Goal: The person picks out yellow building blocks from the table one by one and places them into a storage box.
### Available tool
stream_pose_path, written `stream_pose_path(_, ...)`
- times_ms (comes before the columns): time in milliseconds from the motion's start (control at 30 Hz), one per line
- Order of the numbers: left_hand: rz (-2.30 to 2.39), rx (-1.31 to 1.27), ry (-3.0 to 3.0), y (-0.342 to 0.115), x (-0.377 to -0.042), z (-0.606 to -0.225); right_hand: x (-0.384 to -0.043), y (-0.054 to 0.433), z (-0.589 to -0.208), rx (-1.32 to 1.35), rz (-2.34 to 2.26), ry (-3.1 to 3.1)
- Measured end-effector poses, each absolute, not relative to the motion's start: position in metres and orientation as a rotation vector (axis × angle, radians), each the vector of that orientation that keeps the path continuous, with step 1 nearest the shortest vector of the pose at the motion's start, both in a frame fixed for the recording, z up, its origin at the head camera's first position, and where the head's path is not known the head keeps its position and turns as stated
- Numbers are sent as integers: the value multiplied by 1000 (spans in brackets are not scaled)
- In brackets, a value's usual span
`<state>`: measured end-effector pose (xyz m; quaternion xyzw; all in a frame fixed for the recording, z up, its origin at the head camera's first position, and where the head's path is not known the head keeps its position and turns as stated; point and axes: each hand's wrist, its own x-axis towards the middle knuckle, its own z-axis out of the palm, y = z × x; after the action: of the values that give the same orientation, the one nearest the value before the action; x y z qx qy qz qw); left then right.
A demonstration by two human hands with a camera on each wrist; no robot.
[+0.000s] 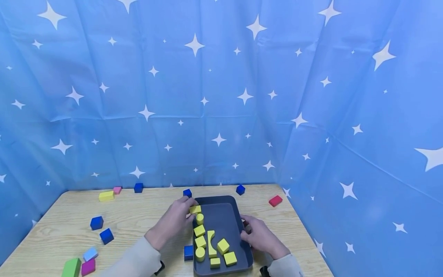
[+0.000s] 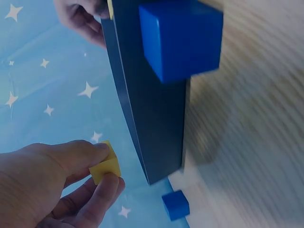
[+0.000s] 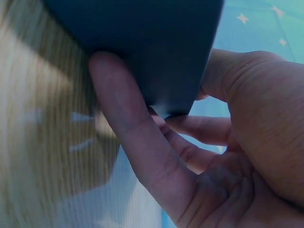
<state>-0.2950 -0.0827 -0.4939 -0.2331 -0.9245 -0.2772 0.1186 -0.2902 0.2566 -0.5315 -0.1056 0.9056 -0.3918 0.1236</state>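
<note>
A dark grey tray stands on the table, with several yellow blocks, such as an arch-cut piece and a cylinder, along its left side and near end. Over its far left corner my left hand pinches a yellow block between thumb and fingers, above the rim. My right hand grips the tray's right wall; in the right wrist view its thumb is over the rim and one finger lies along the outside. The block's far side is hidden by the fingers.
Blue cubes stand beside the tray, one near its left wall and one past its far left corner. A red block lies at the right. More blocks, including a green one, lie at the left. A starry blue curtain surrounds the table.
</note>
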Motion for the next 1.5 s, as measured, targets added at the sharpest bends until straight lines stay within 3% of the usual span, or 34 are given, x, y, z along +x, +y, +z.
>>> stream_pose_path(700,-834,-982,-2681,-45,-293,-510,-290,257,-535,-300,-1131,2647)
stream_pose_path(1500,-795,-958,-2684,-40,-292,-514,-291,255,-532,-280,-1116,2638)
